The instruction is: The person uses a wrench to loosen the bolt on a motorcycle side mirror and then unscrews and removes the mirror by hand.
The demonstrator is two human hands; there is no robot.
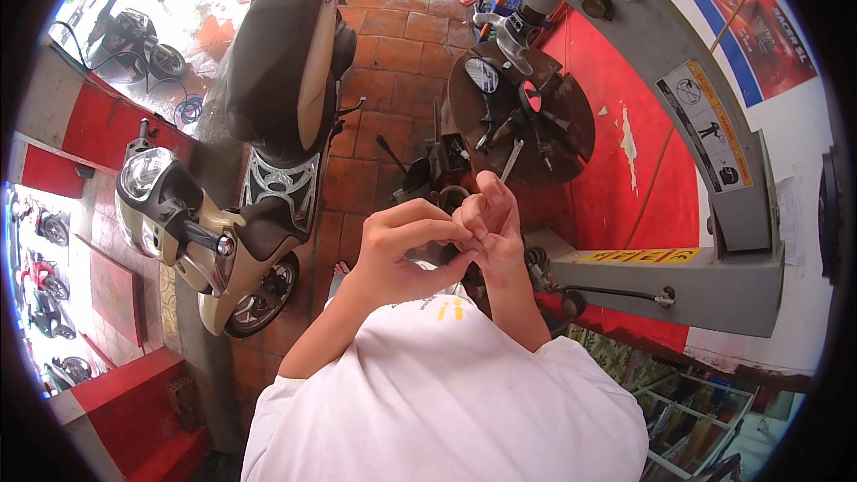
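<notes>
Just above the front of my white shirt, my left hand (399, 245) and my right hand (500, 236) meet, fingertips touching. The left thumb and fingers are pinched together against the right fingertips; whatever small thing may lie between them is hidden. My right fingers are curled, and a metal wrench (511, 161) sticks up from behind them, its lower part covered by the hand. Beyond it, a round dark turntable (571, 138) carries a motorbike mirror (483, 77) and a red-tinted mirror (531, 98), both with black stems.
A cream and brown scooter (277, 62) stands to the left. On the right is a grey machine arm and base (661, 290) with a black hose, against a red and white wall. Dark parts (428, 174) sit beside the turntable; a glass case (696, 411) is at lower right.
</notes>
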